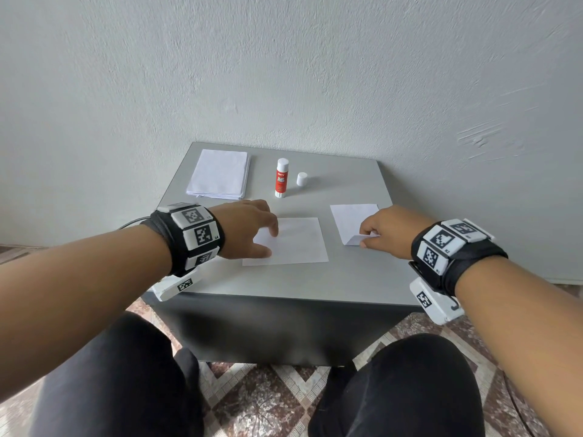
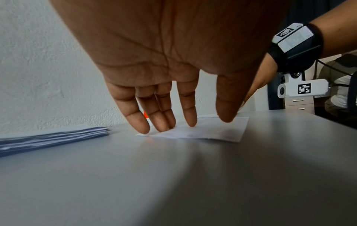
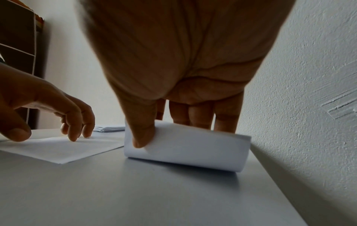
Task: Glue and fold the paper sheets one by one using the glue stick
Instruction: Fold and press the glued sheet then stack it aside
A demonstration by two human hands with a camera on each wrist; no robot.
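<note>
Grey tabletop (image 1: 347,272) pushed up against a plain textured wall, so everything's laid out within easy reach. Far left there's the stack of blank paper sheets (image 1: 219,174), parked out of the way as the supply pile I'd guess. Just near of it the left hand (image 1: 244,228) has its fingers spread and fairly straight, fingertips (image 2: 144,129) pressing on a flat paper sheet (image 1: 296,244) in the middle, probably to pin it so it doesn't slide. Far middle, the glue stick (image 1: 281,178) stands upright with its white cap (image 1: 302,179) off and sitting just beside it on the right, so it's ready to grab. Over on the right, the right hand (image 1: 389,230) pinches the near edge of a second sheet (image 3: 185,146) between thumb and fingers, curling it over on itself, looks like mid-fold.
</note>
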